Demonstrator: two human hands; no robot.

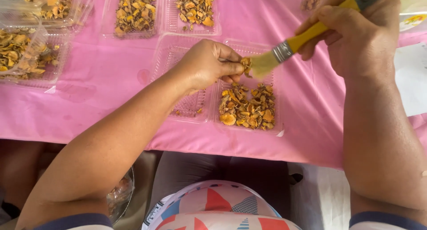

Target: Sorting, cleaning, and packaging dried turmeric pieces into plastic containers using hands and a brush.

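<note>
Yellow-handled brush [297, 40], two hands [205, 63], one dried slice [246, 63], five clear trays [249, 96]

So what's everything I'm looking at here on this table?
tablecloth: one, pink, covering the table.
open clamshell tray: one, clear plastic, centre of the table, left half nearly bare, right half filled.
dried slices: a pile, orange-yellow, in the right half of that tray.
far trays: a joined pair, clear, top centre, both holding the same dried slices.
left trays: several, clear, stacked at top left, filled with slices.
paper sheet: one, white, right edge.
brush: one, yellow handle, metal ferrule, pale bristles, held above the open tray.
single slice: one, orange, touched by the bristles.
left hand: pinching the single slice.
right hand: gripping the brush.
</note>
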